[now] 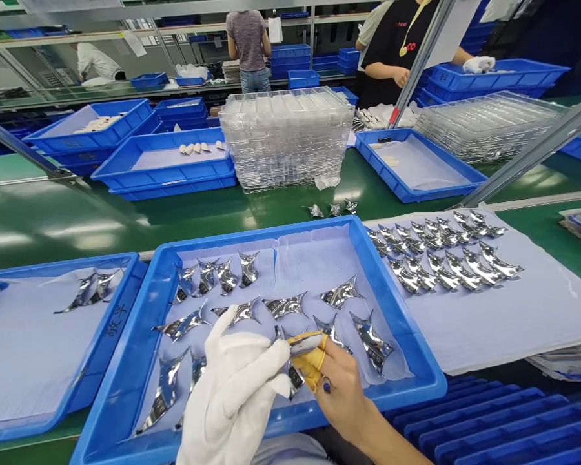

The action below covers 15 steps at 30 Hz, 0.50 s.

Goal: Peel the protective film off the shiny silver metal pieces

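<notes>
My left hand (237, 387), in a white glove, is closed, its fingertips on one end of a shiny chrome part (306, 343). My right hand (336, 381) wears yellow finger cots and a ring with a dark blue stone; its fingers pinch the other end of the same part. Both hands are over a blue tray (428, 365) lined with pale paper. In this tray lie several curved chrome pieces (372, 339) with pointed corners, set in loose rows. Some are partly hidden behind my hands.
On the right, several chrome pieces (465, 268) lie in rows on white paper (489, 329). Another blue tray (29, 361) stands at left. Behind are a stack of clear plastic trays (288, 142) and metal posts (537, 148). Stacked blue trays (503, 420) sit low right. Other people are beyond.
</notes>
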{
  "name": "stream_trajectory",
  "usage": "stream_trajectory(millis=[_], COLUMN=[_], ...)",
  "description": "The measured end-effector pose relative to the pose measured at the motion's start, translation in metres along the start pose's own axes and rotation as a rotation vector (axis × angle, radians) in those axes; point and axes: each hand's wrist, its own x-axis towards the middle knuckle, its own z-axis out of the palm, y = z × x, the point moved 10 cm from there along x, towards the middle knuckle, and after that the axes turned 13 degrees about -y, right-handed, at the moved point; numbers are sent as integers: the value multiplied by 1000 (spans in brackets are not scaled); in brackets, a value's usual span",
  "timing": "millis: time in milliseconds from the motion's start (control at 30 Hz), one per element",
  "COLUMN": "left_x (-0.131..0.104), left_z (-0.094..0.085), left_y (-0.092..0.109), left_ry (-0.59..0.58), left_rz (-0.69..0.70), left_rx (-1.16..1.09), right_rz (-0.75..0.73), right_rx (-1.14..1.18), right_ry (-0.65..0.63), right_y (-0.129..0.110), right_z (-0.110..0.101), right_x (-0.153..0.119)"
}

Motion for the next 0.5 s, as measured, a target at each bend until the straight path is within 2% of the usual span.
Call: stream_trajectory(millis=[100, 167, 233, 300, 400, 500], left_x=[-6, -17, -31, -40, -42, -38], left_z=[-5, -5, 4, 14, 19, 19], left_y=[-22, -51, -80, -95, -100, -96], left_ry=[146, 231, 248, 226, 216, 179], left_rz=[-160, -385, -633, -777, -799, -761], left_rx=[-128, -265, -418, -543, -642, -606], right_rz=[-1, 1, 39, 78, 86, 65], right_rx=[121, 224, 300, 340, 341, 273], right_ry=[-41, -80, -120, -142, -142, -109], right_y=[-6, -11, -13, -13, -16, -19], right_z=[-1, -1, 1, 1, 0, -3], right_x=[4, 8, 11, 12, 13, 13])
